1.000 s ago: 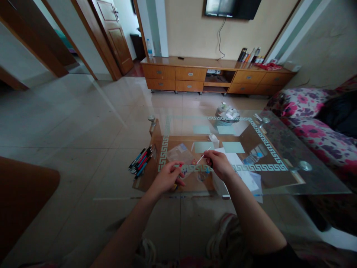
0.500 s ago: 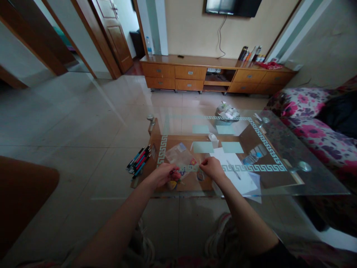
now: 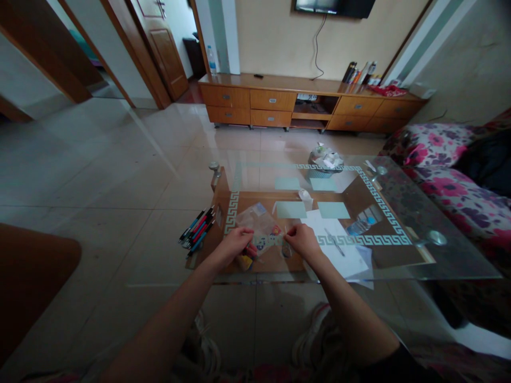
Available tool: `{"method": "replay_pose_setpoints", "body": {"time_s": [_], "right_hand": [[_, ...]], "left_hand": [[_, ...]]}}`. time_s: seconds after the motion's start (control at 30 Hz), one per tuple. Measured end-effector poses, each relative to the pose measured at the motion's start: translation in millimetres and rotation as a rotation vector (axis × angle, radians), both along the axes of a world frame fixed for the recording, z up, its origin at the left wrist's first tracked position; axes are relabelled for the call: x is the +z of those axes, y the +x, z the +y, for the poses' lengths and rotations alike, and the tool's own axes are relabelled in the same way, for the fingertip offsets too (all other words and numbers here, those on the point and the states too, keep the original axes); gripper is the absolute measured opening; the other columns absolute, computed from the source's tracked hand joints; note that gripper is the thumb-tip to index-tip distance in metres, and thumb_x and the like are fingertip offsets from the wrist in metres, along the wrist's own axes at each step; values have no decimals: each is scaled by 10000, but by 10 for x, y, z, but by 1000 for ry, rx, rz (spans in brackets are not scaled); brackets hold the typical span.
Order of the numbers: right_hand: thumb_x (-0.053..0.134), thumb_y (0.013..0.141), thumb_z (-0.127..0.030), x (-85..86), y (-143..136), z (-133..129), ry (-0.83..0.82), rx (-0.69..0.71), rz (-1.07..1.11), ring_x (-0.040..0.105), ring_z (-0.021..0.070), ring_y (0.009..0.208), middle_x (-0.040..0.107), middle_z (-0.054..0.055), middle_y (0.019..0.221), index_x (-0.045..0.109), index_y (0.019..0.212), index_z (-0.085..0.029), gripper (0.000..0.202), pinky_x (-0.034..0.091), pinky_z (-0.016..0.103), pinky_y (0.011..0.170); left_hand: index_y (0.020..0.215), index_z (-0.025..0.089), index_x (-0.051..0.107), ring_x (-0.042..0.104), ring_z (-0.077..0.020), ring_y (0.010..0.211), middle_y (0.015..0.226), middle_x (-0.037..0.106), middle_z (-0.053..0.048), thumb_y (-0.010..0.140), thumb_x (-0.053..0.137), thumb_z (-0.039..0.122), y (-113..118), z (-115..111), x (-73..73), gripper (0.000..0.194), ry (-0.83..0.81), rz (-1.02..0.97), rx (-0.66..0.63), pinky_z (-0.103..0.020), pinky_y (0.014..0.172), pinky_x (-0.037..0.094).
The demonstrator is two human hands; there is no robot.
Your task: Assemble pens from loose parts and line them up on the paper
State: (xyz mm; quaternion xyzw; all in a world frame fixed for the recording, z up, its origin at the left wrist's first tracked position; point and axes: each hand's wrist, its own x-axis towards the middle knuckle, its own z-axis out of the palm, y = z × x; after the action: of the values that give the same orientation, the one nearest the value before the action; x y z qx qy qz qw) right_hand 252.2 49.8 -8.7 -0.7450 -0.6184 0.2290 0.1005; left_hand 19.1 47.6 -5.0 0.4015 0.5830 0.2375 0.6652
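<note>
Over the near part of the glass table (image 3: 451,260), my left hand (image 3: 235,243) has its fingers drawn together in a pinch; what sits between them is too small to make out. My right hand (image 3: 302,239) faces it a short gap away, thumb and fingertips pinched near a thin pale sliver that I cannot identify. Between and behind the hands lies a clear plastic bag (image 3: 255,217) with printed patches. Red and yellow items (image 3: 248,260) show just below my left hand, partly covered by it.
Many pens (image 3: 197,231) lie bunched at the table's left end. White paper sheets (image 3: 325,255) with a pen (image 3: 335,242) lie right of my right hand, near a water bottle (image 3: 361,226). A white cup (image 3: 305,198) and a filled basket (image 3: 325,162) are farther back.
My left hand has risen slightly and turned, its fingers now closer together at the tips. My right hand stays almost in place. The view has shifted a little.
</note>
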Motion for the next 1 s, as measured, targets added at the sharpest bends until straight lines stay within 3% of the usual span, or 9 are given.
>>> {"method": "replay_pose_setpoints", "body": {"time_s": [0.3,0.43,0.6,0.8,0.9,1.0], "right_hand": [[676,793,-248,-26,-40,-51,43,15,25,674,181,745,740,67,777,734,756,-172,103,398,242,641],[677,800,-257,-44,-36,-51,27,25,10,672,184,745,738,77,777,732,751,-170,114,396,245,645],[681,820,-305,-52,-70,-52,8,27,-16,671,190,751,736,86,773,727,737,-167,168,388,245,633],[583,902,-333,51,-25,-12,26,29,-48,687,199,793,754,106,834,755,788,-161,269,406,247,656],[585,876,-247,101,39,9,23,37,-70,698,207,834,768,105,897,778,844,-164,213,420,249,681],[617,827,-204,122,61,6,22,28,-53,701,202,832,772,86,892,788,853,-179,175,428,243,689]], "left_hand": [[1374,133,445,680,-200,524,603,660,-7,865,629,298,-33,-45,-52,565,98,82,-109,-251,513,481],[1302,151,443,694,-193,546,657,675,-12,884,608,299,-106,-41,-82,473,140,66,-122,-243,522,477],[1044,172,494,694,-168,548,763,652,-10,891,569,246,-189,-25,-85,186,251,82,-76,-225,498,457],[989,198,572,648,-139,586,781,635,8,859,616,283,-238,-38,-28,162,463,255,-67,-233,559,462],[944,197,633,602,-149,635,723,627,7,823,656,260,-265,-43,14,138,609,415,-97,-241,606,424],[927,196,664,574,-162,645,689,619,5,806,675,243,-279,-52,22,131,632,472,-116,-256,640,401]]}}
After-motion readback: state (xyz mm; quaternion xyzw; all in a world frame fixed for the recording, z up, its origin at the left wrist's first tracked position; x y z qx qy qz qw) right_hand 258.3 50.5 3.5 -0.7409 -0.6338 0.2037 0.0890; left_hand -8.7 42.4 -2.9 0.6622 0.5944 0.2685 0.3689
